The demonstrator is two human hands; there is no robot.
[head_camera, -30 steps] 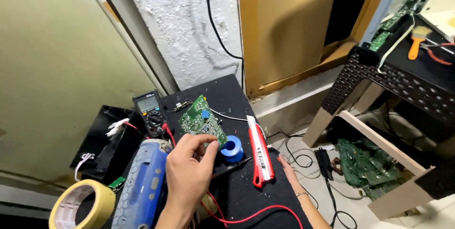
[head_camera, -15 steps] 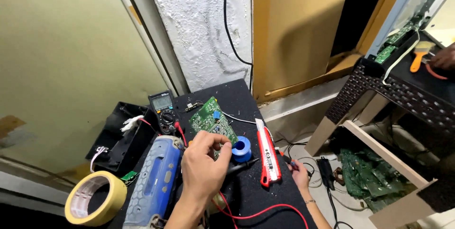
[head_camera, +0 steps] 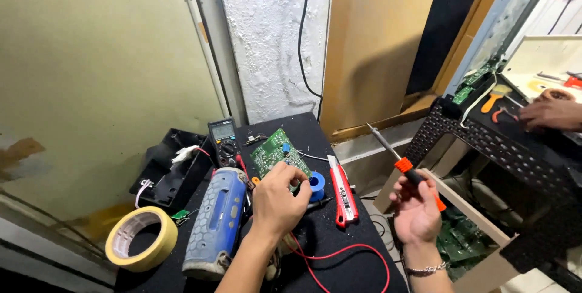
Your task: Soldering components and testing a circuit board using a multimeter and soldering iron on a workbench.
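Observation:
My left hand [head_camera: 280,199] rests on the near edge of a green circuit board [head_camera: 276,152] lying on a small black table [head_camera: 339,256]. Its fingers pinch the board next to a blue solder spool [head_camera: 317,185]. My right hand [head_camera: 417,208] is raised to the right of the table and grips a screwdriver [head_camera: 399,161] with an orange and black handle, its metal shaft pointing up and to the left. A bracelet sits on that wrist.
A blue speaker [head_camera: 217,220], a multimeter [head_camera: 223,139], a red utility knife [head_camera: 342,192], a roll of yellow tape [head_camera: 140,238] and red wires [head_camera: 339,255] lie around the board. Another person's hand [head_camera: 550,114] rests on a black wicker table [head_camera: 485,141] at right.
My right hand has come up into view holding the screwdriver. The view has shifted, bringing the other person's hand into sight at right. My left hand stays on the board.

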